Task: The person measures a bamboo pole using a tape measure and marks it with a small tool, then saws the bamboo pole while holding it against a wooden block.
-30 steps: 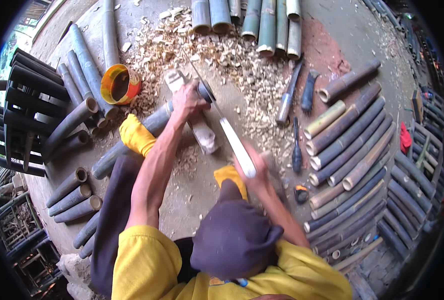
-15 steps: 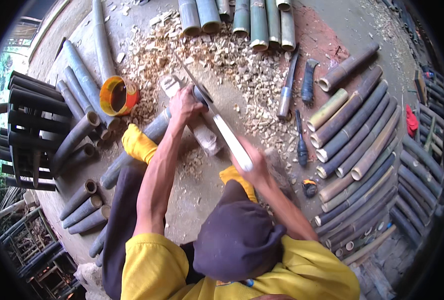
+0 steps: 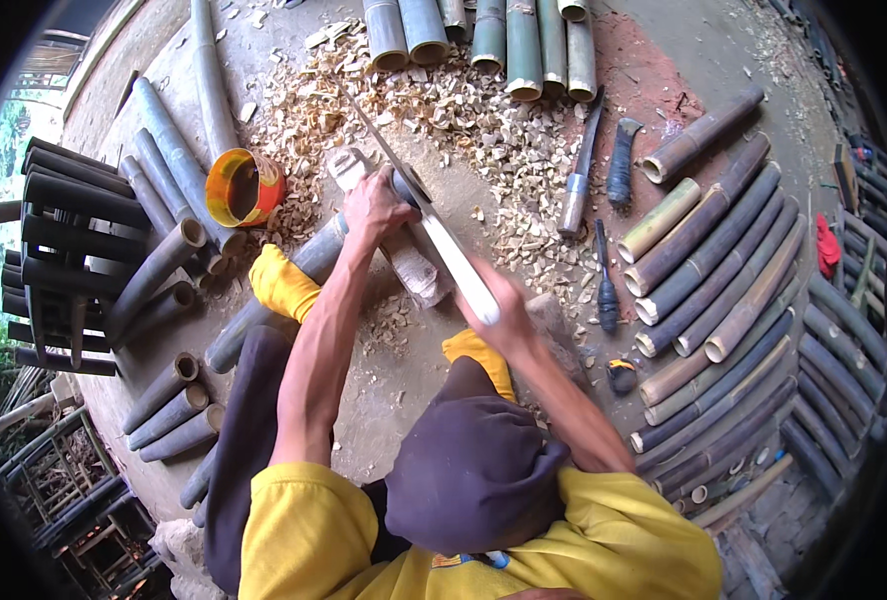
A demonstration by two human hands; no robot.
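My left hand [image 3: 377, 208] is closed around a bamboo pole [image 3: 321, 252] near its far end, pressing it down on a pale wooden block [image 3: 414, 270]. The pole slants from beside my left foot up to the block. In my right hand [image 3: 504, 310] is the handle of a handsaw [image 3: 462, 268], its long white grip pointing back toward me. The narrow blade lies across the pole's end, just right of my left hand, and reaches over the shavings. How deep it sits in the bamboo cannot be made out.
Wood shavings [image 3: 524, 190] cover the ground ahead. An orange bucket [image 3: 246, 188] stands left beside bamboo poles. Right lie a long knife [image 3: 582, 165], a dark-handled tool [image 3: 606, 280], a tape measure [image 3: 622, 376] and rows of cut bamboo [image 3: 709, 255]. Yellow-covered feet [image 3: 284, 285] flank the work.
My right hand and the saw handle have moved slightly forward and left along the cut. My left hand keeps its hold on the pole. The whole view has shifted a little.
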